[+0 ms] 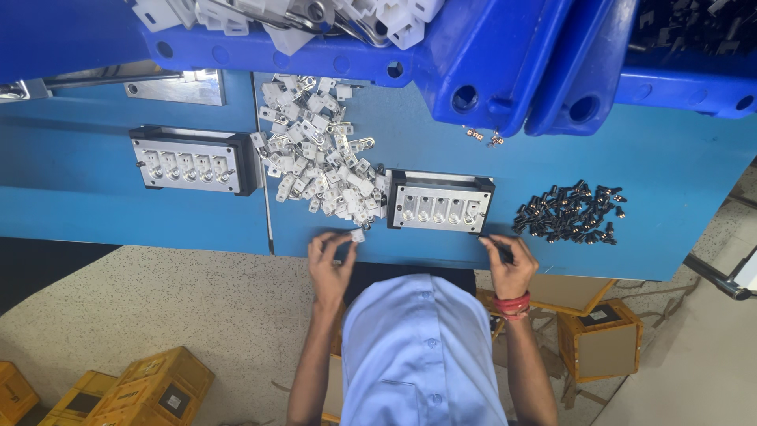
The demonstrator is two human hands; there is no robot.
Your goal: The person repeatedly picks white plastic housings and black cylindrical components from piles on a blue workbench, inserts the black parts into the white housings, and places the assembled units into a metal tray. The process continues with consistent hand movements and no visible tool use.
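Two bare hands rest at the near edge of a blue surface (pixel 678 170). The left hand (pixel 330 264) has its fingers (pixel 341 239) pressed together on a small white plastic piece (pixel 358 235), which sits pinched at the fingertips just above the surface edge. The right hand (pixel 511 267), with red bangles (pixel 512 304) at the wrist, has its fingers (pixel 495 244) closed around a small dark part (pixel 505 254); how much of that part is gripped cannot be told.

Between the two sets of fingers, and just beyond them, stands a black-framed metal fixture (pixel 438 201) with a row of round sockets. Its near right corner lies just beside the right fingers. Just beyond the left fingers, a heap of white plastic pieces with metal clips (pixel 315 158) spreads away across the surface, its near end close to the pinched piece. To the outer side of the right fingers, a little farther off, lies a pile of small black parts (pixel 569 211). A second fixture of the same kind (pixel 189 162) stands well apart, off to the outer side of the left fingers.

Far beyond both hands, blue plastic crates (pixel 489 71) overhang the surface, one holding more white pieces. Below the hands, yellow boxes (pixel 134 390) and a brown box (pixel 603 339) sit on the speckled floor (pixel 197 300).
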